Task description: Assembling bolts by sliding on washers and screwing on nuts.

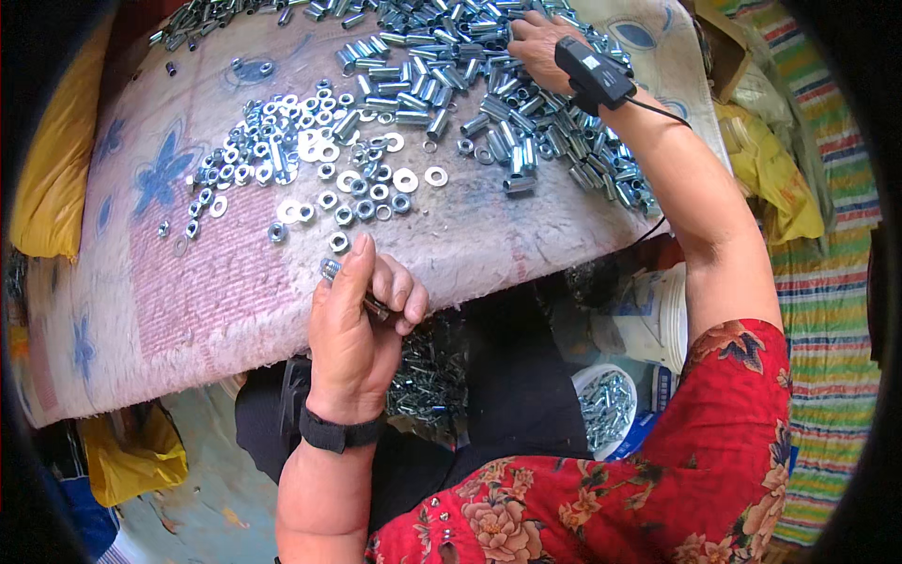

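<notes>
My left hand (pixel 357 315) is closed around a threaded bolt (pixel 330 269) just off the near edge of the cloth-covered table (pixel 216 310). The bolt's silvery threaded end sticks out beside my thumb; most of its shank is hidden in my fingers. At the far right, my right hand (pixel 545 49) reaches into a big heap of shiny metal sleeves (pixel 413 89), its fingers bent down and pinched on the pile; what they hold is hidden. Between my hands lie loose hex nuts (pixel 345 215) and flat washers (pixel 405 180), scattered across the cloth.
Below the table edge, dark metal parts (pixel 427 376) lie by my legs. A white tub (pixel 606 414) of small metal pieces and a larger white bucket (pixel 658 315) stand to the right. Yellow bags (pixel 770 179) and a striped sheet (pixel 832 376) lie at the right side.
</notes>
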Demonstrator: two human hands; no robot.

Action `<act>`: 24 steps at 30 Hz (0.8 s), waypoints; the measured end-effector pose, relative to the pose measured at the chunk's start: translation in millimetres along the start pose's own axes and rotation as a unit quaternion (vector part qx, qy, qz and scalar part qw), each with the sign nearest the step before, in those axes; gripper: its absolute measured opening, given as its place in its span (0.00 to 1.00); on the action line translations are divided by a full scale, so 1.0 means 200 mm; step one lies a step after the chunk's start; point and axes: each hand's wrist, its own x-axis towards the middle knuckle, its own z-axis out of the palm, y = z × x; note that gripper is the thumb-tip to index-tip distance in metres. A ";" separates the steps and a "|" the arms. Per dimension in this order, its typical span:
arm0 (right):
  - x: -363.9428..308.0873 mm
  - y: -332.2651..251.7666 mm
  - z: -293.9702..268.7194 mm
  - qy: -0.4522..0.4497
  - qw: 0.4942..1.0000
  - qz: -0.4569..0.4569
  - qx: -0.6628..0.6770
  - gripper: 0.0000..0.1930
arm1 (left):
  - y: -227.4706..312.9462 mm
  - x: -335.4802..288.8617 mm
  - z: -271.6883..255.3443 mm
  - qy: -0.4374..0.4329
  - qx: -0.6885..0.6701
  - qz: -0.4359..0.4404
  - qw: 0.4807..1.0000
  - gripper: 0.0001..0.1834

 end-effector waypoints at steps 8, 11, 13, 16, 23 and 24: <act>-0.04 -0.54 -0.33 0.051 0.969 0.155 0.187 0.06 | -0.01 0.03 0.10 0.093 0.025 0.028 0.995 0.18; -0.01 -0.93 -0.50 0.092 0.934 0.139 0.317 0.05 | -0.03 0.05 -0.03 0.023 -0.010 0.051 0.998 0.20; -0.01 -1.05 -0.55 0.049 0.927 0.163 0.334 0.07 | -0.05 0.06 -0.03 0.055 -0.041 0.073 0.995 0.21; -0.02 -1.11 -0.56 0.032 0.925 0.164 0.340 0.11 | -0.05 0.05 0.07 0.046 -0.104 0.055 0.992 0.18; -0.21 -1.04 -0.55 0.231 0.845 0.098 0.472 0.10 | 0.01 0.06 -0.06 -0.001 -0.108 0.013 0.994 0.15; -0.23 -1.02 -0.50 0.256 0.848 0.124 0.447 0.08 | 0.01 0.06 -0.07 -0.009 -0.065 0.010 0.998 0.15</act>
